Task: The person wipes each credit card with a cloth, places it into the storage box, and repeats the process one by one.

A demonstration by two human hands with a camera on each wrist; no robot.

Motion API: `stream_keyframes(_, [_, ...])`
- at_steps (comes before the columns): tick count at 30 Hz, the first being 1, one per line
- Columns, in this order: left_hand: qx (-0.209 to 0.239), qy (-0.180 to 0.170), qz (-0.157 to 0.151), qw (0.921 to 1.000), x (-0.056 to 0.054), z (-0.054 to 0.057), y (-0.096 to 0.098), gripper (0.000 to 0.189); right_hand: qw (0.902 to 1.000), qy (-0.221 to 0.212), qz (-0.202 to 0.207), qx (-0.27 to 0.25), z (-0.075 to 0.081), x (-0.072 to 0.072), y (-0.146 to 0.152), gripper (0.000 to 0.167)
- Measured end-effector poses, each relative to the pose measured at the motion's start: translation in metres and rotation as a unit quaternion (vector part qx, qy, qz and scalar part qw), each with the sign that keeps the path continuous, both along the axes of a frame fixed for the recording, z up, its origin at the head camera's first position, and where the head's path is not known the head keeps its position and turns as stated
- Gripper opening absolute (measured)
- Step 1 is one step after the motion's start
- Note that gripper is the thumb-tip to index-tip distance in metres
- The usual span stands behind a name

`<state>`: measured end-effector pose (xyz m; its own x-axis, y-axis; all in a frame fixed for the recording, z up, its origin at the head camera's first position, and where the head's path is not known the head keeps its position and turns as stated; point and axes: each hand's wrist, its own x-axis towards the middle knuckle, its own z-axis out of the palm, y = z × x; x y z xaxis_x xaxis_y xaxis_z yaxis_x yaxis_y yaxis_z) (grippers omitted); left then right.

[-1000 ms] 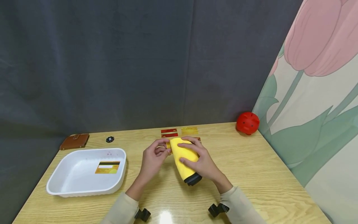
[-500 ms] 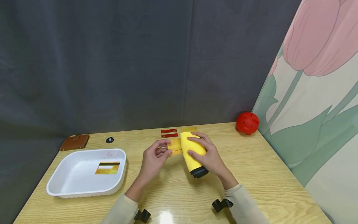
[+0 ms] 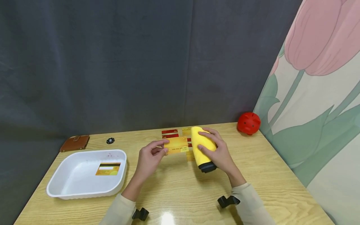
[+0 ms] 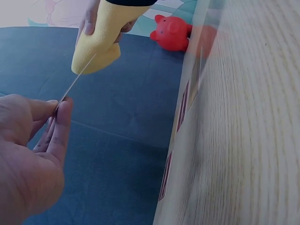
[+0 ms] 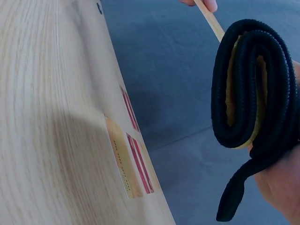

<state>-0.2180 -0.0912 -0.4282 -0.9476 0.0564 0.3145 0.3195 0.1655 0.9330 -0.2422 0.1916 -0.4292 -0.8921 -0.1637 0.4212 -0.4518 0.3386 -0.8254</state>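
My left hand [image 3: 149,159] pinches a gold bank card [image 3: 177,145] by its left edge between thumb and fingers, above the table. Seen edge-on in the left wrist view, the card [image 4: 75,83] is a thin line. My right hand [image 3: 220,153] grips a folded, rolled yellow cloth [image 3: 199,158] with a black border, held tilted just right of the card. A small gap separates cloth and card in the head view. From the right wrist, the black border [image 5: 246,84] shows several folded layers and a loose end hanging down.
Behind the hands lie a red-striped card [image 3: 170,132], a gold card [image 3: 186,131] and further cards partly hidden. A white tray [image 3: 53,178] holding one card [image 3: 108,168] stands left. Further back are a brown wallet [image 3: 75,143], a poker chip [image 3: 110,140] and a red piggy bank [image 3: 248,123].
The right hand has moved right and away with the cloth, off the card. The card, first mostly covered by the cloth, now shows almost whole in the left hand.
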Motion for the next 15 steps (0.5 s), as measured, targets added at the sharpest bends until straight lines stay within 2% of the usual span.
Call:
stream_keyframes(5, [-0.006,0.006,-0.011,0.9999,0.0002,0.0001,-0.0014,0.026,1.0000,-0.005,-0.003,-0.006,0.0039,0.0017,0.0015,0.046])
stream_keyframes(15, [0.004,-0.016,-0.009,0.9998,0.0028,0.0022,-0.0040,0.026,0.9999,-0.007,-0.013,-0.001,0.0072,0.0022,0.0037,0.047])
